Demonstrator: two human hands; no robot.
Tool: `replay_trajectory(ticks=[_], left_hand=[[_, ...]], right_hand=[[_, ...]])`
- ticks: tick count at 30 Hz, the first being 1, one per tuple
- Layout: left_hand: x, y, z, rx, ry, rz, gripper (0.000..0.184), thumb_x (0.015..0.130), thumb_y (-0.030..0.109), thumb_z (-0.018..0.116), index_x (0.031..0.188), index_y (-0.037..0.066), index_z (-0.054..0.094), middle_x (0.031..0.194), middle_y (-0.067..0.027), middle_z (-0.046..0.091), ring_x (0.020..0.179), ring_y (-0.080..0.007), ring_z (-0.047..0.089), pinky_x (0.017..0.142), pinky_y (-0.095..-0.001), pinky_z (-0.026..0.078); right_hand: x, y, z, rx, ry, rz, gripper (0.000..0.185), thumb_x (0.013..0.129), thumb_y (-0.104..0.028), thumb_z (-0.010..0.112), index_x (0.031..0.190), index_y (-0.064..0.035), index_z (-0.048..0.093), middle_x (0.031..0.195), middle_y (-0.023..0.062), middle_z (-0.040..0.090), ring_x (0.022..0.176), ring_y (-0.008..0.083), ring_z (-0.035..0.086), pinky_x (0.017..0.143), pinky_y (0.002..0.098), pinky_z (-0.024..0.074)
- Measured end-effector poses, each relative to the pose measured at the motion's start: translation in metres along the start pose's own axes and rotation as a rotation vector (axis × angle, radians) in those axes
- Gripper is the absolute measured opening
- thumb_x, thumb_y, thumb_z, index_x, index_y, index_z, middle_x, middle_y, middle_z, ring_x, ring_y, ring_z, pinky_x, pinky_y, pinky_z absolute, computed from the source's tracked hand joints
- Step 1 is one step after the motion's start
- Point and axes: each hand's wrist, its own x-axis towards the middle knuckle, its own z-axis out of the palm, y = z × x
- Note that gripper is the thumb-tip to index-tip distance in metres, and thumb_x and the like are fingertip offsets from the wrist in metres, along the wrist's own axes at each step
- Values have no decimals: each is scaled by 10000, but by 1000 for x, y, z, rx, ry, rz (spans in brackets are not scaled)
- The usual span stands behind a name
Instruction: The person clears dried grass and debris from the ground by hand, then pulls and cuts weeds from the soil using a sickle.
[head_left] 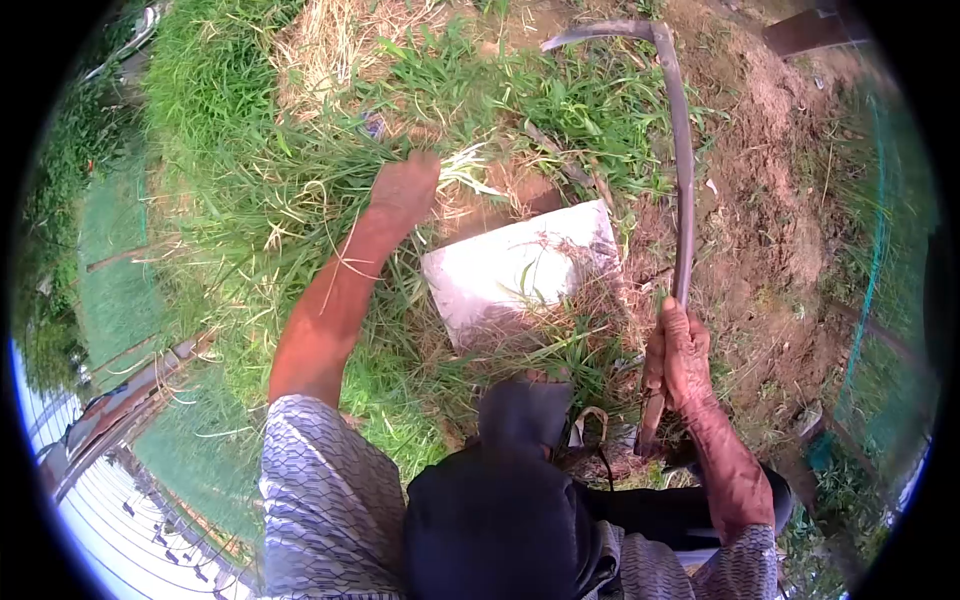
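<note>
Nearest the camera, dark fabric [490, 530] covers the person's middle, between two patterned sleeves [325, 490]. Just beyond, the right hand [684, 355] is wrapped around the lower part of the wooden handle of a sickle [685, 190], whose butt end sticks out below the fist. The handle runs away from the person, nearly straight, and its curved blade [600, 30] bends to the left at the far end. Between the arms a pale slab [500, 275] lies tilted on the ground, loose grass strewn over its near right part. Past its far left corner, the slightly blurred left hand [405, 190] is closed on a grass bunch [466, 168], pale stalks showing to its right and green blades to its left. Farther out lie dry straw [325, 45] and, on the right, bare soil [775, 200]; green netting [115, 290] stands at the left.
</note>
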Motion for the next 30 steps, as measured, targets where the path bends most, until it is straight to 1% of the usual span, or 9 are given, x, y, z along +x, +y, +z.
replay_trajectory(ticks=[2,6,9,15,18,19,22,28,30], left_hand=[[-4,1,1,-16,5,-14,211,771,36,592,971,-25,557,928,-210,610,792,-331,668,660,-395,554],[2,-5,9,-23,76,53,140,812,72,537,928,-4,517,882,-202,603,713,-346,659,591,-415,542],[-4,10,-3,-23,22,63,107,790,54,566,880,-2,550,892,-188,610,737,-332,668,645,-413,551],[-10,-6,12,-32,127,2,104,780,53,566,870,8,542,838,-170,608,684,-313,668,568,-397,550],[-8,-8,14,-111,105,-1,104,813,45,491,909,9,509,853,-212,596,685,-376,641,569,-432,535],[-10,-8,13,-111,100,4,94,802,37,491,892,16,504,839,-204,587,665,-373,635,565,-433,532],[-19,-1,5,-74,114,15,103,775,62,562,861,20,526,844,-158,602,674,-316,659,564,-403,544],[-20,-19,10,-112,125,-48,84,785,47,530,860,12,516,856,-171,601,706,-347,653,593,-423,540],[-26,-18,12,-109,139,-64,77,788,46,525,856,10,515,849,-178,601,702,-354,652,592,-425,540]], right_hand=[[17,-6,22,71,-43,-51,354,940,-414,525,812,-109,399,503,-43,373,348,81,360,301,241,300],[11,79,-8,-588,-159,-61,382,931,-431,535,865,-64,453,535,-30,411,390,84,413,334,273,348],[-31,30,-17,-296,-166,218,366,931,-439,530,865,-88,450,532,-35,402,394,70,412,331,255,342],[26,-25,22,-99,-49,28,384,928,-464,523,842,-97,447,517,-34,397,397,67,398,353,247,337],[20,17,12,-741,-159,-53,428,944,-455,489,942,-27,515,575,7,462,454,106,460,396,295,393],[4,56,-15,-750,-163,-53,468,935,-462,503,999,2,511,610,22,487,483,114,473,411,307,405],[-57,20,-37,-289,-178,396,450,882,-495,584,1030,-84,474,494,-56,356,363,58,361,335,233,294],[22,-31,13,-95,-40,40,342,932,-431,532,862,-110,435,486,-55,352,336,82,337,301,266,302],[43,-7,31,-228,-85,62,366,931,-445,525,903,-86,455,495,-46,367,352,80,365,316,265,326]])
